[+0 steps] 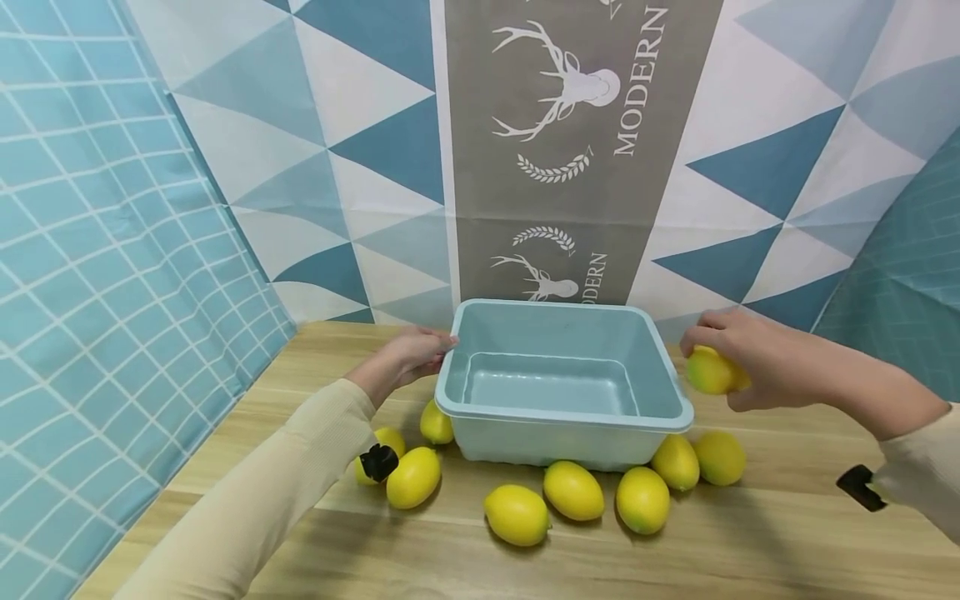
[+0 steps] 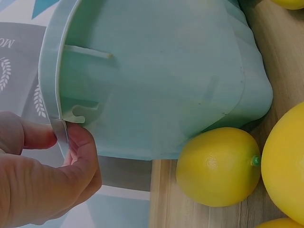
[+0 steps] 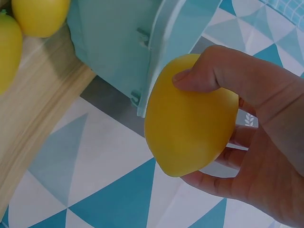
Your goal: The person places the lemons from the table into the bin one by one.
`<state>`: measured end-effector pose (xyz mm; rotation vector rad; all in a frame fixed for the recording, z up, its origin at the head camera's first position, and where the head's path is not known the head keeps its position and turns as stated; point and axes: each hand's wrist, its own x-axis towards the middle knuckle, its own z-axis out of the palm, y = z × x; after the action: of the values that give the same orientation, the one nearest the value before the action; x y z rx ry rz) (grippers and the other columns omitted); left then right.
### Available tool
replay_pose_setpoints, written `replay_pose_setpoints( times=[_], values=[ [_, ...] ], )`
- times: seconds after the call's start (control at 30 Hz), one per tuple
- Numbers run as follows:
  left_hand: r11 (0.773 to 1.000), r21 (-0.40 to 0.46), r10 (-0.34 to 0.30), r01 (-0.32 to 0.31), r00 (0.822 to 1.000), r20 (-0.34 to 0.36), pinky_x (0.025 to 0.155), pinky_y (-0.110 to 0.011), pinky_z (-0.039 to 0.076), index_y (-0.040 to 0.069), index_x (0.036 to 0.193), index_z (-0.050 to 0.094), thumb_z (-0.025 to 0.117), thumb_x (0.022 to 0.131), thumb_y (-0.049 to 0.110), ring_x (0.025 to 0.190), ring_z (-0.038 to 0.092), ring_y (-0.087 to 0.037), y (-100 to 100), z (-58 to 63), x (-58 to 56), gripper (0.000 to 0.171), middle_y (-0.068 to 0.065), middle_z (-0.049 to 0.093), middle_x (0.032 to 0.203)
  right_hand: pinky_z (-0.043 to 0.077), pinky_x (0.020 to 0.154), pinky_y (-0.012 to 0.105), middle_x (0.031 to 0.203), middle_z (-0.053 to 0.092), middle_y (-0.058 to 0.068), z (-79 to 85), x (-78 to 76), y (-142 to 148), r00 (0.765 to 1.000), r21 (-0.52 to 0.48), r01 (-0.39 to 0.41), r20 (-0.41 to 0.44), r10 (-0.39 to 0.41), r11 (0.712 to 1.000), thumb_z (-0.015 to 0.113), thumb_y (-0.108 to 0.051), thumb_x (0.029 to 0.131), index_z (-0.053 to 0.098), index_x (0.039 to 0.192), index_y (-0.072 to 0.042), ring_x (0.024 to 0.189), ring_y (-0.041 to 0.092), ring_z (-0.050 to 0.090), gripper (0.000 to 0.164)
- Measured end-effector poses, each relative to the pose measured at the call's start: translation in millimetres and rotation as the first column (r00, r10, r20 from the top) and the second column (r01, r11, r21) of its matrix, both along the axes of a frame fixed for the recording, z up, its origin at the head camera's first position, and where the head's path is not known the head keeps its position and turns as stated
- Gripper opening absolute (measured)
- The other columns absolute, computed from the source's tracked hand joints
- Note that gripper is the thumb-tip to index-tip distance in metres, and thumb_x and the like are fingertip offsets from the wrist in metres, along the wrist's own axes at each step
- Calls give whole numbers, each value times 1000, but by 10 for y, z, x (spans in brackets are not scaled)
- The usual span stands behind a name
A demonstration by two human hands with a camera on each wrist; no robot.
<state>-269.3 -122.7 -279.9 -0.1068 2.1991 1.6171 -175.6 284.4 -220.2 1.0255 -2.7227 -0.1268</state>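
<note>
A pale blue plastic basin [image 1: 570,442] stands on the wooden table, its inside bare. At its left rim my left hand [image 1: 408,354] pinches the edge between thumb and fingers, as the left wrist view shows close up. My right hand [image 1: 780,358] holds a yellow lemon [image 3: 190,118] in the air just right of the basin, thumb on one side and fingers round the other. One lemon [image 2: 218,166] lies against the basin's left end. In front of the basin lie several more, among them a lemon [image 1: 517,515] nearest the table's front.
The wooden table [image 1: 600,567] runs under everything. Behind the basin hangs a patterned cloth [image 1: 375,125] with triangles and deer heads; a blue gridded cloth [image 1: 90,250] borders the left side. Two lemons [image 1: 720,457] [image 1: 676,462] sit by the basin's right front corner.
</note>
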Motion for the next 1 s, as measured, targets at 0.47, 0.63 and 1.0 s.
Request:
replay_pose_setpoints(
  times=[0.47,0.63,1.0],
  values=[
    [1000,9,18,-18,1000,1,63,-14,46,-5,136,48,48,101,17,68,46,-5,43,39,5,41,-7,53,104,53,73,29,99,55,-6,249,-99,-199,991,-22,50,129,-47,998,90,-5,55,60,100,-25,91,13,49,57],
    [999,6,36,-36,999,7,64,-14,47,-4,136,48,49,101,17,70,48,-5,42,41,11,41,-7,53,105,52,74,29,98,56,-4,305,-156,-298,992,-29,-4,124,7,1000,88,-4,57,60,100,-22,89,13,49,54],
    [999,37,27,-28,999,22,70,-16,49,-6,135,47,48,101,17,78,51,-8,17,13,19,41,-8,54,110,52,74,34,100,56,2,326,-310,-550,980,-36,-15,197,21,999,85,-4,61,61,103,-17,92,19,49,50]
  ],
)
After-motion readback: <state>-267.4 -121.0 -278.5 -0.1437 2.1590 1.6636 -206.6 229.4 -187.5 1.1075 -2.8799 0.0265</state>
